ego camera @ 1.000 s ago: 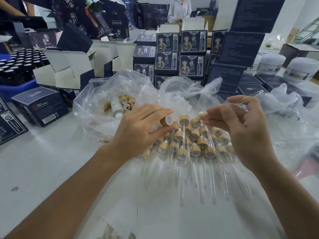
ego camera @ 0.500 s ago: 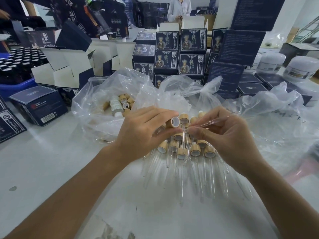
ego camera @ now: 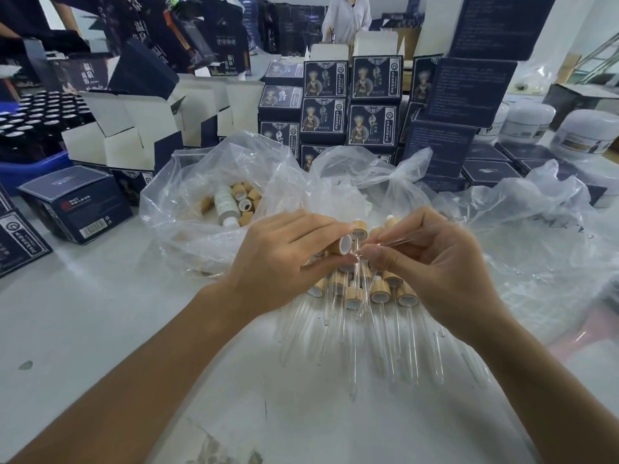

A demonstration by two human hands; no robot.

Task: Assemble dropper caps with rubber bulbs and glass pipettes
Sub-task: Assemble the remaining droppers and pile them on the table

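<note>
So the desk (ego camera: 83,329) has a big clear bag (ego camera: 187,202) of loose caps at the back and a pile of finished droppers (ego camera: 368,296) in the middle. Compared with a second ago, the two hands have closed in on each other above that pile. Left hand (ego camera: 281,262) has its grip curled round a bamboo cap (ego camera: 343,244), white opening turned right. Right hand (ego camera: 435,262) pinches a glass pipette (ego camera: 388,244), tip now just at the cap's mouth. Looks like insertion is about to happen, not seated yet.
</note>
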